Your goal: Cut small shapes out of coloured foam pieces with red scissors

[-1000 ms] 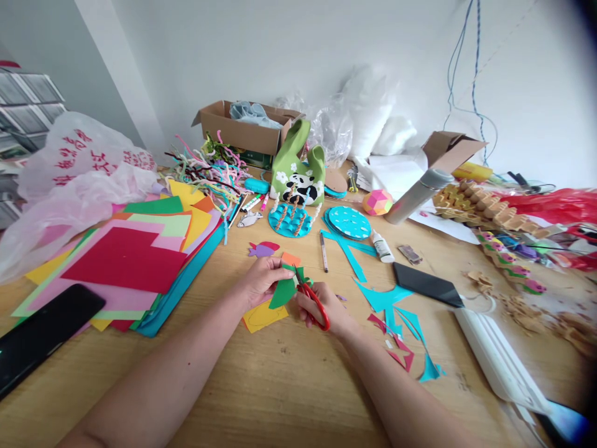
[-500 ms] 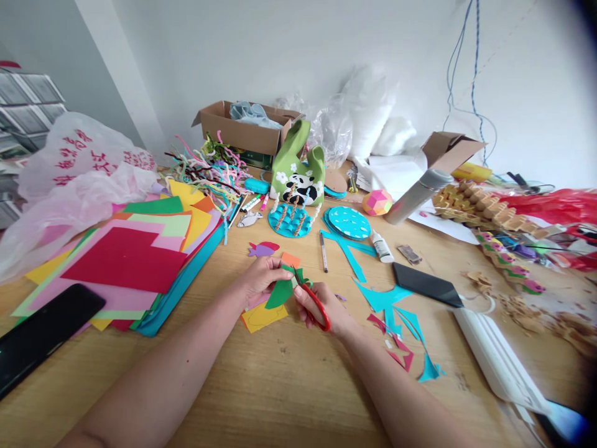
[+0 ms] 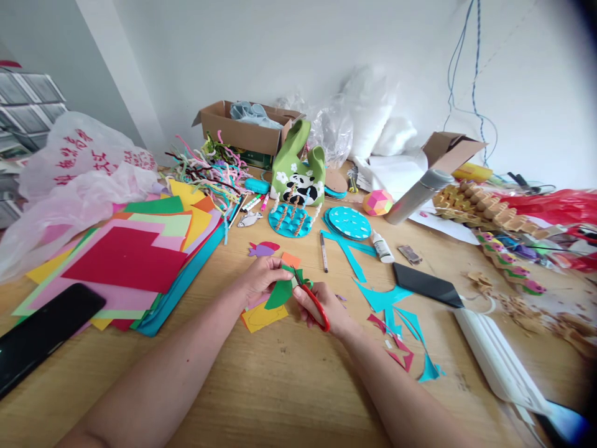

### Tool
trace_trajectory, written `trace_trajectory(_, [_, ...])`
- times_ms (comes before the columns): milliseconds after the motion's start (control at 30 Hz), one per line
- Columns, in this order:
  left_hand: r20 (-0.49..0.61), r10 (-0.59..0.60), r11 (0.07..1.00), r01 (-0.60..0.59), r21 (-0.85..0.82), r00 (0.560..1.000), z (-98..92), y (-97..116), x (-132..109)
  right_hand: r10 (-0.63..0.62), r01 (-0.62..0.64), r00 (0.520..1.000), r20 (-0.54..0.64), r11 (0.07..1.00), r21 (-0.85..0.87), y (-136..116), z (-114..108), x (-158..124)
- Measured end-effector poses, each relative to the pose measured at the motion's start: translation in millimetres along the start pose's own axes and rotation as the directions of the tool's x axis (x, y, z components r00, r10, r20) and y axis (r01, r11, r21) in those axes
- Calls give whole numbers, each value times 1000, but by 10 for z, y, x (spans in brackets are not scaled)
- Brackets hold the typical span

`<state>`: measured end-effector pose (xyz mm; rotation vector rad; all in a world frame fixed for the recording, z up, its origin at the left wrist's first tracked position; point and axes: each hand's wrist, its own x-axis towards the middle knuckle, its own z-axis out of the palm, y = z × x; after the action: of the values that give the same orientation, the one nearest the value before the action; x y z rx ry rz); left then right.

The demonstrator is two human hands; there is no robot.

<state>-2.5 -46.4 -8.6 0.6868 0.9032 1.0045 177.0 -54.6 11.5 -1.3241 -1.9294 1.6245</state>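
My left hand (image 3: 260,278) pinches a green paper cut-out (image 3: 281,292) just above the wooden table (image 3: 280,386). My right hand (image 3: 326,305) grips red-handled scissors (image 3: 314,305), whose blades reach into the green paper's upper edge. Both hands are closed and nearly touch at the table's middle. A yellow paper piece (image 3: 260,316) with a drawn outline lies right under the green one. An orange scrap (image 3: 290,259) and a purple paper fish (image 3: 263,249) lie just beyond my hands.
A stack of coloured paper sheets (image 3: 135,255) and a black phone (image 3: 40,333) lie at the left. Teal and pink offcuts (image 3: 396,317), a second dark phone (image 3: 426,284), a glue bottle (image 3: 382,246) and a pen (image 3: 323,251) lie at the right. Boxes, bags and a panda pouch (image 3: 298,171) crowd the back.
The green paper has turned slightly in my left hand and the scissors have crept a little along its edge. Nothing else has moved.
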Motion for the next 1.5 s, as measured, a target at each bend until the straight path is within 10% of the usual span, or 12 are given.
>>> trace_trajectory(1500, [-4, -8, 1000, 8, -29, 1000, 9, -10, 15, -24, 24, 1000, -11, 999, 33, 30, -5, 8])
